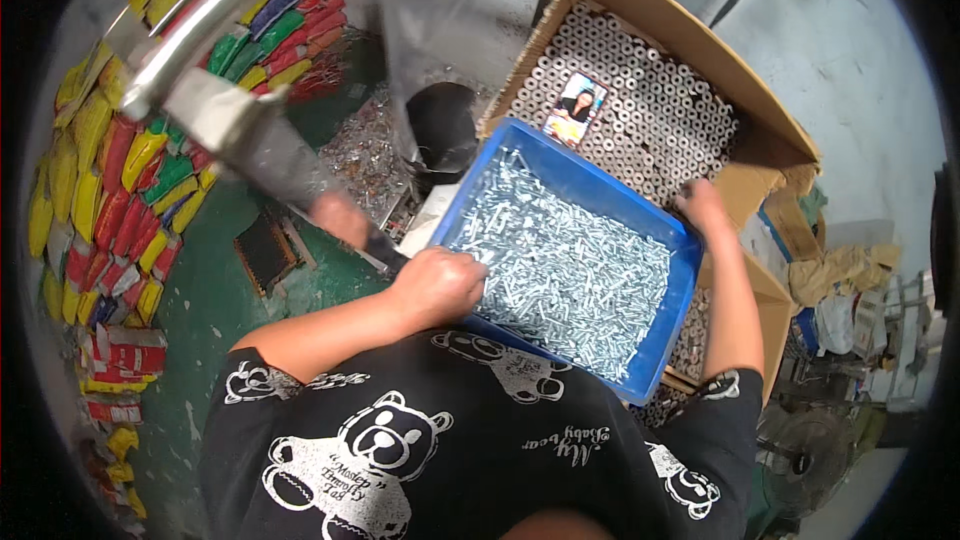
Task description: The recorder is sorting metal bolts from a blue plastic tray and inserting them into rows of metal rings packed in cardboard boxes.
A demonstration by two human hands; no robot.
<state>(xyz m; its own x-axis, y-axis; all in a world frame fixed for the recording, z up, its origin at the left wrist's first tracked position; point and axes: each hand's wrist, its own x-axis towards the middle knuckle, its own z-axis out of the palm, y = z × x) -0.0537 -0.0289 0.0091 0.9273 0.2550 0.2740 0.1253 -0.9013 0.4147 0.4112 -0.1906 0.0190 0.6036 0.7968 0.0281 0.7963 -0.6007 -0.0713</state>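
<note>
A blue plastic tray full of small silvery metal pins or screws lies tilted in front of me. My left hand is closed at the tray's near left rim, its fingertips beside the metal pieces; what it holds is too small to name. Beyond the tray's right rim, my right hand reaches down to the small round pieces with centre holes, packed upright in a cardboard box. Its fingers are bent together, with a dark spot at their tips; anything they hold cannot be made out.
A phone with a lit screen lies on the packed round pieces. At upper left a curved metal bar and blurred machine parts stand close to my left arm. Red, yellow and green bags pile up at left. A fan stands at lower right.
</note>
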